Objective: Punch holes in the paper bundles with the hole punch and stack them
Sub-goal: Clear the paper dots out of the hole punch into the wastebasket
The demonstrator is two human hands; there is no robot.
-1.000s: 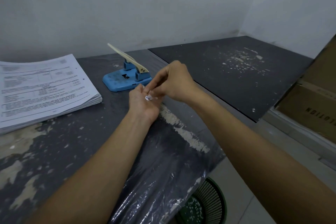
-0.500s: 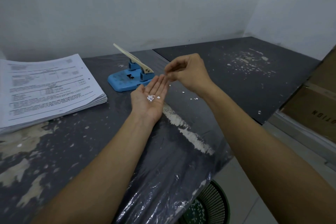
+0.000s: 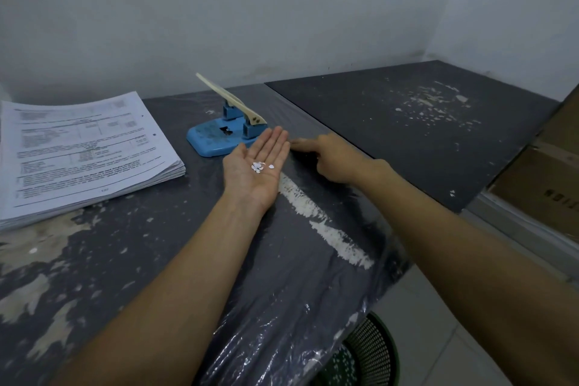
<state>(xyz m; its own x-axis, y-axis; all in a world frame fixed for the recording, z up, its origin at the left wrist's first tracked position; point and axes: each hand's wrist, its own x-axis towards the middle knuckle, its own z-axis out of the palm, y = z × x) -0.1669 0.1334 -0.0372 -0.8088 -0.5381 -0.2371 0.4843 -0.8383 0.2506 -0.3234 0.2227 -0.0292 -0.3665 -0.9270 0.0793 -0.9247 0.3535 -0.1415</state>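
Two hands work beside the blue hole punch [image 3: 223, 137], which sits on the dark, plastic-covered table [image 3: 163, 247] with its cream lever raised. My left hand [image 3: 257, 166] lies palm up just in front of the punch, fingers straight and together, cradling a small cluster of white paper dots [image 3: 259, 166]. My right hand [image 3: 326, 157] rests low on the table just to the right, index finger stretched out and pressing the surface, the other fingers curled under and gripping nothing. The stack of printed paper bundles [image 3: 78, 150] lies at the table's left, well apart from the punch. A green mesh wastebasket [image 3: 369, 354] stands on the floor below the table edge.
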